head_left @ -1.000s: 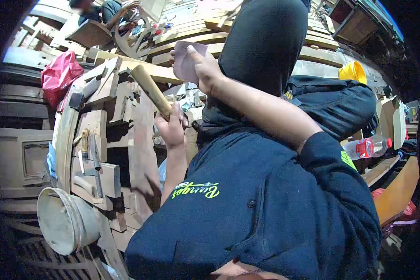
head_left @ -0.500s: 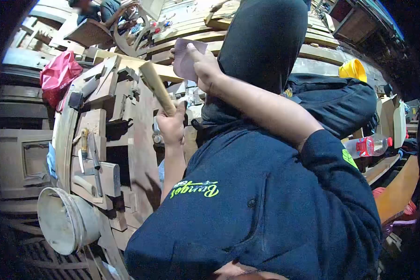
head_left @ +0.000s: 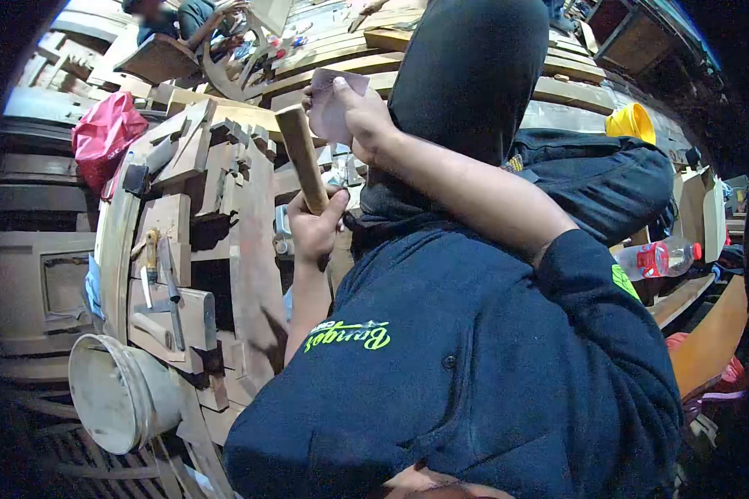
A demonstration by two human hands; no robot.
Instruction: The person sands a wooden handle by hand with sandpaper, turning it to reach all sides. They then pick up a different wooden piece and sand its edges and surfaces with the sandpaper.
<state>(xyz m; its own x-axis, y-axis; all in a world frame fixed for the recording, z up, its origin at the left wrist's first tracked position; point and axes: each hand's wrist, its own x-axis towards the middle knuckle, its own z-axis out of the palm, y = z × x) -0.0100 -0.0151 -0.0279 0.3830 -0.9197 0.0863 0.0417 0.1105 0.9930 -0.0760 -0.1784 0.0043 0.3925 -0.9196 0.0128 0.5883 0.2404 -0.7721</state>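
My left hand (head_left: 314,229) is wrapped round the lower end of a short wooden piece (head_left: 301,158), which points up and slightly left. Above and to the right, my right hand (head_left: 366,116) pinches a folded purplish-brown sheet (head_left: 331,106), like sandpaper, with the thumb on its face. The sheet is close to the upper end of the wooden piece, near my raised knee; whether they touch is unclear.
Wooden blocks and a chisel-like tool (head_left: 171,283) lie on the left beside a whitish bucket (head_left: 112,395). A red bag (head_left: 108,133) is at upper left. Another person (head_left: 175,23) sits farther back. At right are a yellow container (head_left: 631,123) and plastic bottle (head_left: 662,258).
The wooden piece and my left hand have shifted right, closer to the sheet, and the piece stands more upright. My right hand has barely moved.
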